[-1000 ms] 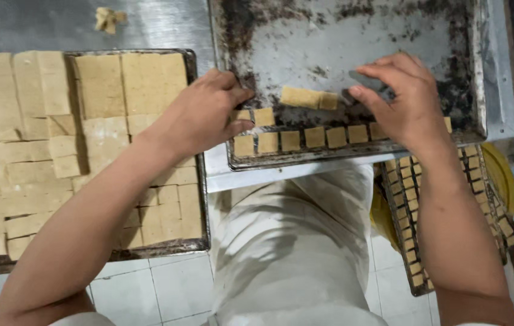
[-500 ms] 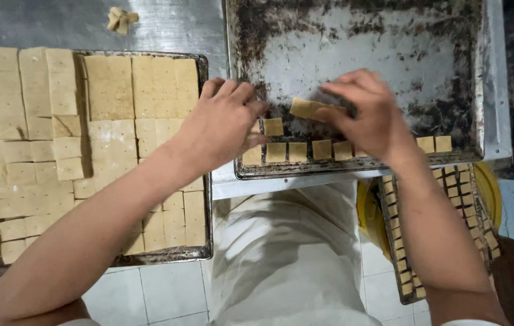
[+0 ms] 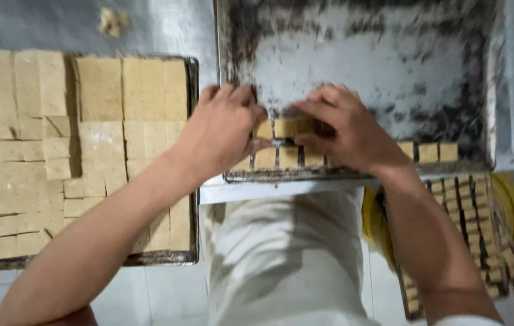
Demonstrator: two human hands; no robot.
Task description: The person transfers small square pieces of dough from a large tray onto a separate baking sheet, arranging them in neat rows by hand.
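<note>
Pale dough, soft and light by its look, so I judge each cut piece dents or crumbles under a hard pinch; the flat side faces are the place to hold. Nearest me, a row of squares [image 3: 287, 158] runs along the dark tray's [image 3: 389, 72] near edge. Just beyond, both hands meet over a short strip [image 3: 286, 127], its long axis lying left to right, parallel to that edge. My left hand [image 3: 220, 136] and right hand [image 3: 344, 130] have fingers curled closed on it, I think, though motion blur hides the contact.
</note>
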